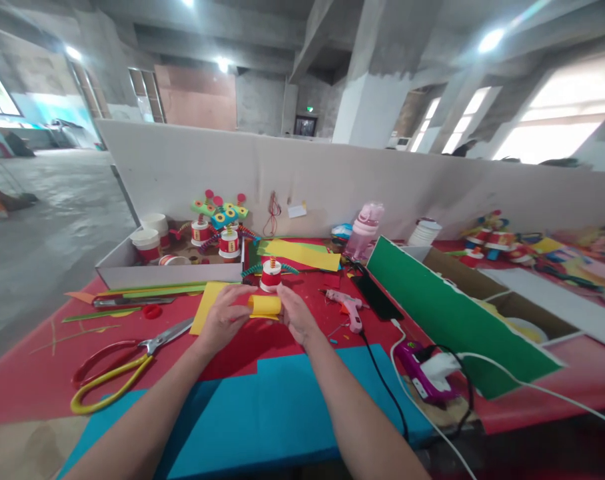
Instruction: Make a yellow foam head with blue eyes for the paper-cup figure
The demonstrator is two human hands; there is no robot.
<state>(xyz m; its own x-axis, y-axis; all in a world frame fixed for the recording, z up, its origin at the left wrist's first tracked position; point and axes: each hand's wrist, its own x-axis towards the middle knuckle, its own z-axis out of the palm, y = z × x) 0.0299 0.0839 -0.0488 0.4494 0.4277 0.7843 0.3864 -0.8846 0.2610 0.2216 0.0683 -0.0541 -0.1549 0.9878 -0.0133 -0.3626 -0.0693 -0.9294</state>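
Between my two hands is a rolled strip of yellow paper [266,305], curled into a short tube. My left hand [226,313] grips its left end with the fingers and thumb. At the right end, my right hand [296,315] closes on the paper too; some of its fingertips are hidden behind the roll. Just beyond stands a red and white paper cup figure [271,275] with green coiled arms and a spring on top. A flat yellow paper sheet [203,308] lies beside my left hand.
Large scissors [147,347] lie at left, near a box cutter [132,301]. A pink glue gun [350,310], a phone [377,297] and a purple power strip [425,377] with cables sit at right. Behind stands a white box [182,275] of cup figures; a green-sided box [447,313] borders the right.
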